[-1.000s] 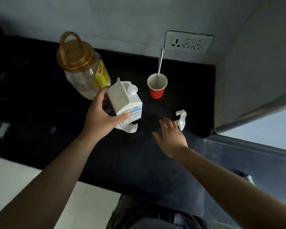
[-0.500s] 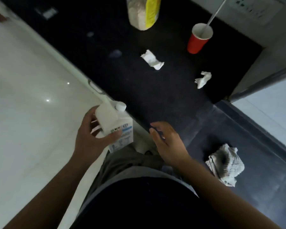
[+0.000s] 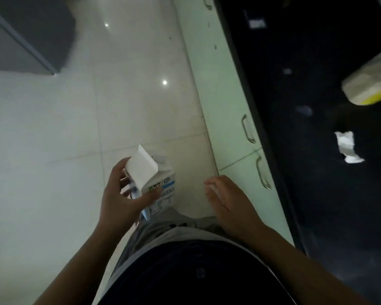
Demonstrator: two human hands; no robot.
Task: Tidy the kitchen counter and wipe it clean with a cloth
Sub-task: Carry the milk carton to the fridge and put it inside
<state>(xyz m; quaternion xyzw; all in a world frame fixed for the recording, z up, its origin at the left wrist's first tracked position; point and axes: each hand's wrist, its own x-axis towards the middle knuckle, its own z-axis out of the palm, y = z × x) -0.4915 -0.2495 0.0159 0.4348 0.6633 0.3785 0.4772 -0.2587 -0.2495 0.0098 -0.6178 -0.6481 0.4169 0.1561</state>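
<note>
1. Over the floor (image 3: 53, 150), left of the desk (image 3: 317, 216), I hold the carton (image 3: 147, 172) in my left hand (image 3: 119, 199), thumb across the near printed face and fingers curled round the far side.
2. Handling, by my judgement: the carton is light paperboard and its walls dent under a squeeze. Grip the body below the gable and keep it upright in case liquid remains.
3. My right hand (image 3: 227, 203) hangs near the cabinet front (image 3: 229, 106), fingers relaxed, holding nothing I can make out.
4. Crumpled paper (image 3: 348, 148) and a jar (image 3: 370, 86) sit on the desk, far right.
</note>
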